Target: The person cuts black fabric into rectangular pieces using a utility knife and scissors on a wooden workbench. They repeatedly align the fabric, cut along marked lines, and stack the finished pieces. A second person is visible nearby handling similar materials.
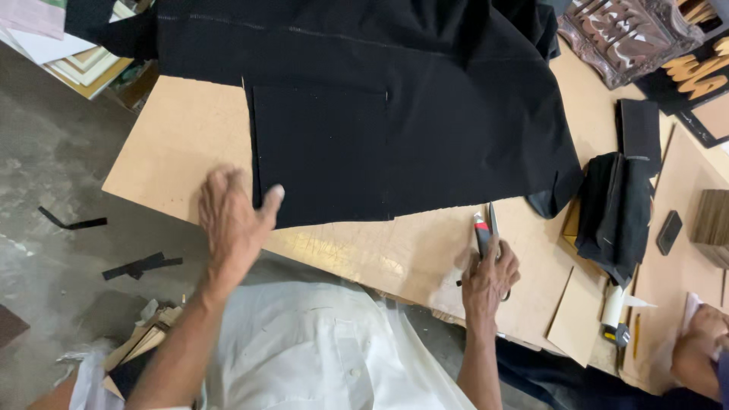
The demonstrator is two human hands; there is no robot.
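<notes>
Plainly black cloth (380,114), flat, straight-cut edges

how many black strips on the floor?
2 strips: one thin bent strip at far left, one wider strip below it, nearer the left hand. More may lie hidden under the board.

- The black cloth (425,99) runs off the top edge.
- The scissors' (486,231) handles are hidden inside the right hand (490,277).
- A co-worker's hand (702,345) is cut off at the right edge.
</notes>
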